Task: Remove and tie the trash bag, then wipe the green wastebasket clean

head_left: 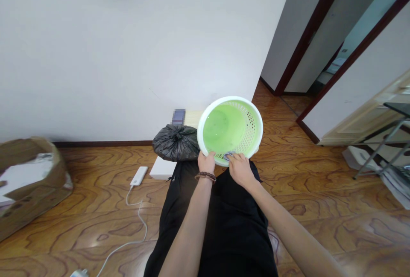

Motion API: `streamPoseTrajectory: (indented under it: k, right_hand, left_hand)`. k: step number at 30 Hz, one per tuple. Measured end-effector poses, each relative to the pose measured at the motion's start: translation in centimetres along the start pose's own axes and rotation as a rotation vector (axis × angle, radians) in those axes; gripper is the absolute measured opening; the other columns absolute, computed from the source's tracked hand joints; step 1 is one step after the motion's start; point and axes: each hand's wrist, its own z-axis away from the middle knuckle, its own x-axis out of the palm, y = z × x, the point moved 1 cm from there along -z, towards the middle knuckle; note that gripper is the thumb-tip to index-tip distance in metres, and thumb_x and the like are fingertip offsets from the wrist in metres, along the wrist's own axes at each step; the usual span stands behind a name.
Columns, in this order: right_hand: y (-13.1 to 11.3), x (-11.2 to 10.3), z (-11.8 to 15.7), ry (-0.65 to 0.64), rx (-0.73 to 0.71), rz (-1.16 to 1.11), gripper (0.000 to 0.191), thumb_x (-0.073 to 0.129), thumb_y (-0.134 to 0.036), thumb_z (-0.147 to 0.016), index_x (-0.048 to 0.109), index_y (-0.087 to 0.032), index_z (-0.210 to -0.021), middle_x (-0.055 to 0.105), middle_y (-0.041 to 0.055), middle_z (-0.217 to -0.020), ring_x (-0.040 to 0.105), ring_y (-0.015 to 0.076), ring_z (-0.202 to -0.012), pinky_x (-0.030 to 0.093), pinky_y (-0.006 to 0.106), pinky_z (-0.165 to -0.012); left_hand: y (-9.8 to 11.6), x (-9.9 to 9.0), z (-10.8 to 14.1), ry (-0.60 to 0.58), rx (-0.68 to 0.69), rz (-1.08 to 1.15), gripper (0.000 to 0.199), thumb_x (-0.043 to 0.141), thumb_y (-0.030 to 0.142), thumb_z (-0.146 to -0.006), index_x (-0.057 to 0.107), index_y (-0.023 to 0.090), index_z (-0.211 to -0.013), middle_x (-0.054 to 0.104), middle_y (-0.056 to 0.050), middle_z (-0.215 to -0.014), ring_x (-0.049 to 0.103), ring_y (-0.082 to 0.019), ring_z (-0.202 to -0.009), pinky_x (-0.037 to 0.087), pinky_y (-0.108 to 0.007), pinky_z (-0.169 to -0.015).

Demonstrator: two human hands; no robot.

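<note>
A round green basket (224, 127) with a white rim and perforated sides is tilted so its inside faces me, above my knees. My left hand (206, 162) is closed on the rim at its near left side, the thumb lying inside. Against the near inner wall, my right hand (239, 166) has its fingers pressed on a small grey-blue cloth (228, 155). A tied black plastic bag (176, 142) lies just left of the basket.
An open cardboard box (35, 200) with papers stands at the far left. A white power strip (139, 176) with a cord and a white box (162, 168) lie on the wooden floor. At the right is a metal-legged stand (382, 147). The wall rises ahead.
</note>
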Motion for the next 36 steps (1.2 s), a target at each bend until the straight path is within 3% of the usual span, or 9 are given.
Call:
streamPoseTrajectory:
  k: [4,9,12,17,25,28,32,36]
  right_hand:
    - [0.1,0.0,0.4,0.001,-0.050,-0.010,0.038,0.035,-0.022,-0.089,0.051,-0.026,-0.123,0.057,0.0039,-0.116,0.042,0.0210,-0.102,0.029,0.033,-0.083]
    - [2.4,-0.8,-0.2,0.118,0.068,0.069,0.037,0.038,-0.019,-0.086,0.056,-0.022,-0.118,0.056,0.0065,-0.117,0.039,0.0247,-0.107,0.026,0.039,-0.087]
    - [1.7,-0.5,-0.2,0.062,0.071,0.022,0.037,0.037,-0.017,-0.086,0.058,-0.022,-0.116,0.058,0.0067,-0.114,0.042,0.0233,-0.103,0.028,0.036,-0.083]
    - [-0.9,-0.2,0.4,-0.012,-0.090,-0.109,0.042,0.033,-0.017,-0.087,0.052,-0.024,-0.124,0.058,0.0051,-0.115,0.044,0.0199,-0.101,0.031,0.032,-0.085]
    - [-0.2,-0.7,0.4,0.046,-0.134,-0.027,0.047,0.048,-0.016,-0.078,0.050,-0.024,-0.124,0.054,0.0051,-0.119,0.039,0.0233,-0.107,0.027,0.034,-0.089]
    - [0.0,-0.5,0.2,0.038,-0.151,0.012,0.042,0.046,-0.015,-0.079,0.053,-0.023,-0.120,0.056,0.0067,-0.115,0.039,0.0235,-0.105,0.025,0.035,-0.089]
    - [0.8,-0.7,0.3,0.045,-0.171,0.029,0.037,0.044,-0.015,-0.081,0.055,-0.023,-0.116,0.057,0.0063,-0.112,0.039,0.0228,-0.104,0.024,0.035,-0.089]
    - [1.5,-1.0,0.2,0.075,-0.137,0.011,0.034,0.044,-0.013,-0.081,0.057,-0.022,-0.111,0.057,0.0063,-0.111,0.038,0.0224,-0.106,0.024,0.034,-0.089]
  left_hand:
    - [0.0,-0.2,-0.1,-0.062,-0.075,0.030,0.030,0.061,0.008,-0.062,0.063,0.014,-0.091,0.067,-0.006,-0.082,0.064,-0.019,-0.082,0.051,-0.035,-0.076]
    - [0.0,-0.1,0.0,-0.086,-0.095,0.093,0.033,0.058,0.008,-0.063,0.061,0.014,-0.095,0.067,-0.008,-0.086,0.065,-0.019,-0.079,0.052,-0.036,-0.071]
    - [-0.1,0.0,0.1,-0.066,-0.049,0.058,0.031,0.060,0.008,-0.061,0.063,0.014,-0.091,0.067,-0.007,-0.084,0.064,-0.018,-0.080,0.052,-0.034,-0.074]
    - [-0.2,-0.3,-0.1,-0.050,-0.074,0.052,0.030,0.060,0.010,-0.061,0.062,0.014,-0.091,0.067,-0.005,-0.080,0.064,-0.017,-0.075,0.052,-0.033,-0.072]
    - [-0.4,0.0,0.2,-0.109,-0.139,0.177,0.037,0.057,0.009,-0.064,0.059,0.015,-0.101,0.066,-0.008,-0.090,0.064,-0.016,-0.070,0.052,-0.034,-0.068]
    - [0.3,-0.3,-0.1,-0.137,-0.088,0.102,0.032,0.060,0.016,-0.068,0.059,0.015,-0.100,0.067,-0.008,-0.091,0.064,-0.018,-0.076,0.052,-0.035,-0.072]
    - [1.5,-1.8,-1.5,-0.032,0.112,-0.087,0.029,0.070,0.024,-0.065,0.062,0.015,-0.092,0.066,-0.009,-0.093,0.061,-0.021,-0.092,0.047,-0.034,-0.084]
    - [1.5,-2.5,-2.3,-0.001,0.093,-0.073,0.025,0.067,0.021,-0.067,0.062,0.016,-0.091,0.066,-0.008,-0.090,0.061,-0.021,-0.093,0.047,-0.035,-0.084]
